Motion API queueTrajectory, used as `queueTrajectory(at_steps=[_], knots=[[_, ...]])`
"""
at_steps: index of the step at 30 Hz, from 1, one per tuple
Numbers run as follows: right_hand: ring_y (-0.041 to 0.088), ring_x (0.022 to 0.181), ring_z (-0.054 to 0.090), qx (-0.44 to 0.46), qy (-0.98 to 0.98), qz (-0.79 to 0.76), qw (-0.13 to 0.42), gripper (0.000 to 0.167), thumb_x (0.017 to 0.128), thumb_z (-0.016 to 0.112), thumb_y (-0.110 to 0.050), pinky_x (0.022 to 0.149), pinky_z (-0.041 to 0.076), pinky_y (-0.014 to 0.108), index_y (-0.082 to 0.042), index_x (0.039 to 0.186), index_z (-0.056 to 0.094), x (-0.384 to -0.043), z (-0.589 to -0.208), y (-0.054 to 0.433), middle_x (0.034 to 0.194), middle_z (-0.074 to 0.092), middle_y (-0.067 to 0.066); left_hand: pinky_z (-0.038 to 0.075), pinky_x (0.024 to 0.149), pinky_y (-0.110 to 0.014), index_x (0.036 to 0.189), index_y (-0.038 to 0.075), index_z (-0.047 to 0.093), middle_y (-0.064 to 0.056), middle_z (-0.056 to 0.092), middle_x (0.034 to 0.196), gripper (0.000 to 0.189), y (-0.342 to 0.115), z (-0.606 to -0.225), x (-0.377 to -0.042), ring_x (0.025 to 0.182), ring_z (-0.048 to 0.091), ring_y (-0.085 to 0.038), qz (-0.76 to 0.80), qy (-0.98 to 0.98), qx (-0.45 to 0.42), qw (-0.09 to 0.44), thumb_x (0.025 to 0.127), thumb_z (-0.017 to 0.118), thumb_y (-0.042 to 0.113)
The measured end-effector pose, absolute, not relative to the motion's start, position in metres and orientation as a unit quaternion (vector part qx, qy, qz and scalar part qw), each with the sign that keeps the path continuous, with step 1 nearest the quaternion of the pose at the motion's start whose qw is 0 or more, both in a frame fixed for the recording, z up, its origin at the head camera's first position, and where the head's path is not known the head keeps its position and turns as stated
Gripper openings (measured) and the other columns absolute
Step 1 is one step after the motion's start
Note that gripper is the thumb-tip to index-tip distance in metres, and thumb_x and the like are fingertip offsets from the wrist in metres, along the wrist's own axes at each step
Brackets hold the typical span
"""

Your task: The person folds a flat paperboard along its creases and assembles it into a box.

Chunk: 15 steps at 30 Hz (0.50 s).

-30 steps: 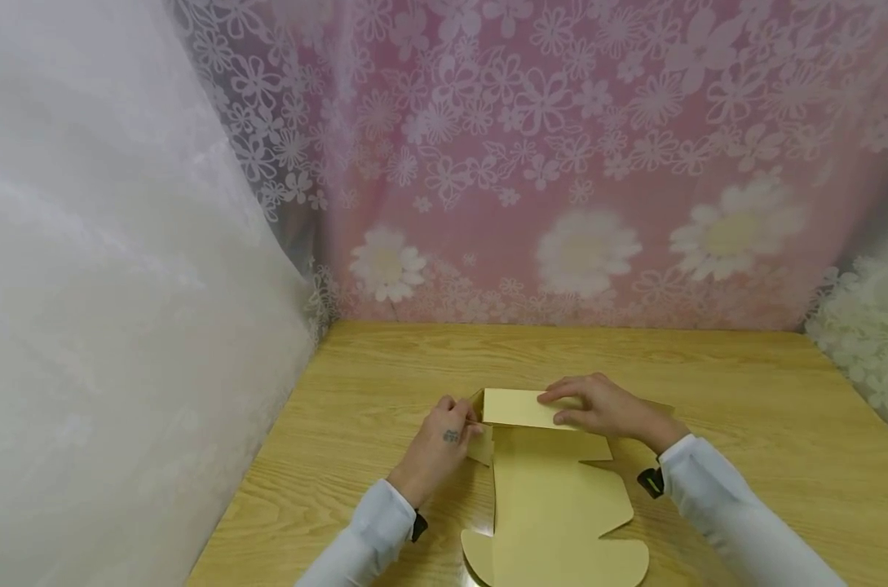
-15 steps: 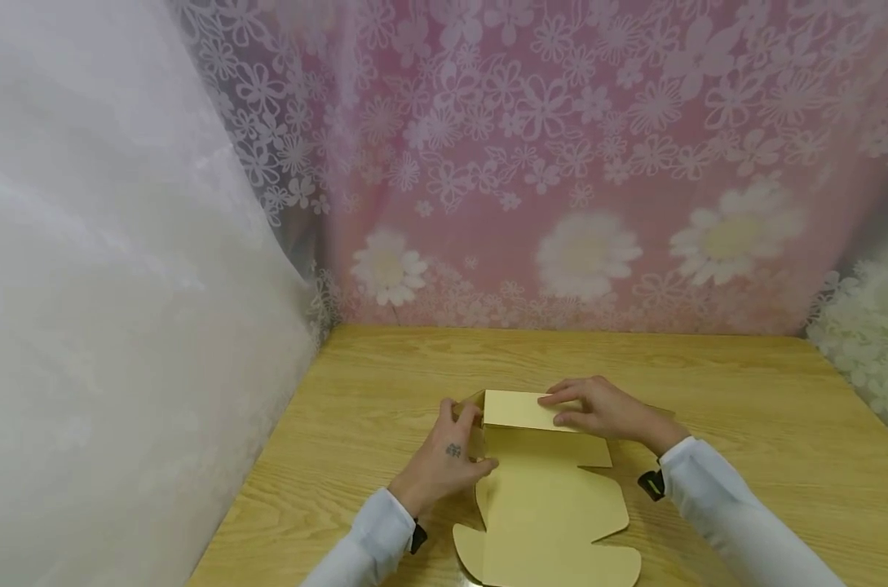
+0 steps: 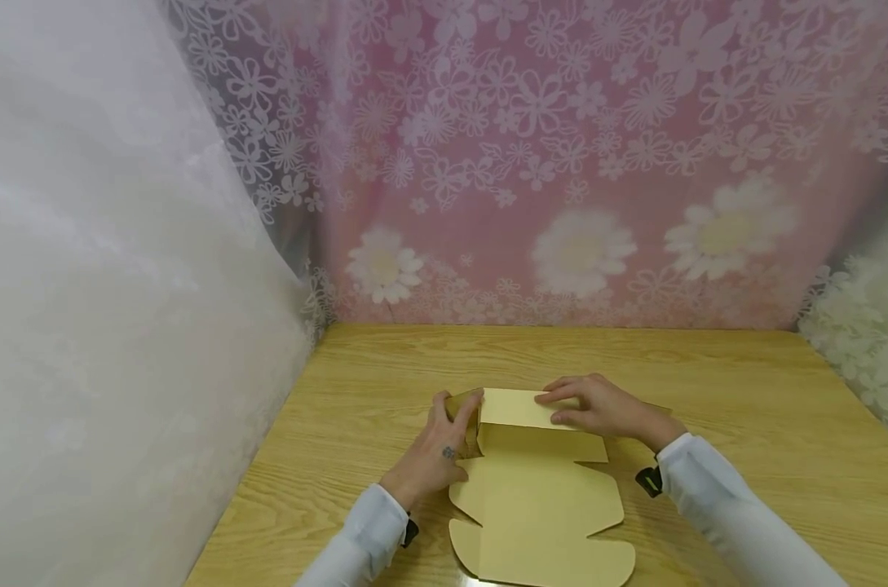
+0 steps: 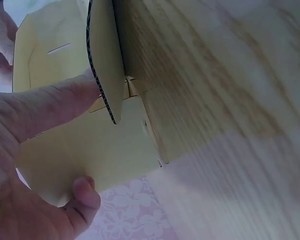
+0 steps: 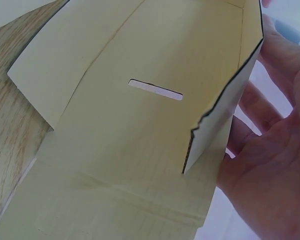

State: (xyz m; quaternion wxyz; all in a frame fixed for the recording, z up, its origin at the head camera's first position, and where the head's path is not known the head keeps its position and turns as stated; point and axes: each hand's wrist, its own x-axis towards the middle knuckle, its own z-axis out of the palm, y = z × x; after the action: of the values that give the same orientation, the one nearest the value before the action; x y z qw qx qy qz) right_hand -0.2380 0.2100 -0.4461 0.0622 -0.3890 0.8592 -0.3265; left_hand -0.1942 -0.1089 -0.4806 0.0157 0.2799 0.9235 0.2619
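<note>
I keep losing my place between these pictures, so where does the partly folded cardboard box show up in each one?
Head: the cardboard box is at lower centre, down to the bottom edge.
Left wrist: the cardboard box is mostly in the left half.
Right wrist: the cardboard box spans much of the picture, top to bottom.
Shared landmark: the wood-grain table.

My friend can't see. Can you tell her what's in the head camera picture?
A partly folded cardboard box lies on a wooden table. A person's right hand touches its raised far end, and their left hand touches its left side. Behind hangs a pink cloth with white flowers.
</note>
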Motion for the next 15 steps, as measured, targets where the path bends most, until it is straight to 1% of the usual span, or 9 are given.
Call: queueTrajectory(at_steps=[3,5,8,9,12,13,15], knots=[[0.002,0.079,0.067,-0.392,0.856,-0.331,0.062,0.039,0.101,0.066,-0.021,0.067,0.056,0.026,-0.001,0.135,0.066,-0.2375,-0.4441,0.2097,0.136,0.059,0.03,0.045,0.053,-0.013,0.164,0.034,0.006,-0.032,0.008,0.157,0.134,-0.1086,-0.4799,-0.1941,0.112,0.054,-0.035,0.278,0.919,0.276,0.027,0.069,0.09,-0.009],[0.003,0.078,0.067,-0.394,0.854,-0.334,0.063,0.039,0.101,0.066,-0.02,0.066,0.056,0.026,-0.001,0.135,0.065,-0.2369,-0.4434,0.2096,0.136,0.059,0.031,0.045,0.051,-0.014,0.164,0.036,0.003,-0.03,0.004,0.158,0.135,-0.1083,-0.4794,-0.1934,0.115,0.052,-0.036,0.295,0.916,0.271,0.036,0.071,0.088,-0.011],[0.002,0.078,0.066,-0.391,0.855,-0.335,0.066,0.039,0.101,0.066,-0.019,0.066,0.055,0.026,-0.001,0.135,0.065,-0.2366,-0.4435,0.2094,0.136,0.059,0.03,0.045,0.051,-0.015,0.164,0.037,0.001,-0.031,0.003,0.157,0.134,-0.1088,-0.4796,-0.1928,0.119,0.051,-0.04,0.315,0.912,0.26,0.043,0.073,0.086,-0.013],[0.002,0.078,0.066,-0.389,0.856,-0.334,0.067,0.039,0.101,0.066,-0.019,0.067,0.055,0.026,-0.001,0.135,0.065,-0.2367,-0.4438,0.2093,0.137,0.059,0.03,0.045,0.051,-0.015,0.164,0.035,0.002,-0.032,0.003,0.158,0.131,-0.1091,-0.4797,-0.1926,0.121,0.052,-0.042,0.318,0.911,0.257,0.046,0.074,0.085,-0.013],[0.001,0.075,0.064,-0.386,0.857,-0.334,0.07,0.039,0.1,0.067,-0.019,0.065,0.055,0.026,-0.002,0.136,0.065,-0.237,-0.4439,0.2087,0.138,0.059,0.029,0.046,0.054,-0.015,0.162,0.03,0.014,-0.035,0.005,0.157,0.117,-0.1116,-0.4813,-0.1927,0.123,0.052,-0.045,0.309,0.915,0.254,0.048,0.077,0.084,-0.01],[0.001,0.075,0.064,-0.386,0.857,-0.333,0.071,0.039,0.1,0.067,-0.018,0.065,0.055,0.026,-0.002,0.136,0.065,-0.2372,-0.4438,0.2087,0.138,0.059,0.028,0.047,0.056,-0.015,0.161,0.027,0.018,-0.036,0.005,0.157,0.112,-0.1125,-0.4819,-0.193,0.123,0.053,-0.045,0.304,0.916,0.256,0.047,0.078,0.084,-0.009],[0.0,0.075,0.065,-0.383,0.858,-0.333,0.072,0.04,0.1,0.067,-0.019,0.066,0.055,0.026,-0.002,0.136,0.065,-0.2377,-0.4436,0.2089,0.138,0.059,0.028,0.047,0.057,-0.015,0.157,0.022,0.025,-0.037,0.007,0.157,0.102,-0.1141,-0.483,-0.1937,0.117,0.056,-0.041,0.294,0.918,0.261,0.044,0.078,0.084,-0.007]])
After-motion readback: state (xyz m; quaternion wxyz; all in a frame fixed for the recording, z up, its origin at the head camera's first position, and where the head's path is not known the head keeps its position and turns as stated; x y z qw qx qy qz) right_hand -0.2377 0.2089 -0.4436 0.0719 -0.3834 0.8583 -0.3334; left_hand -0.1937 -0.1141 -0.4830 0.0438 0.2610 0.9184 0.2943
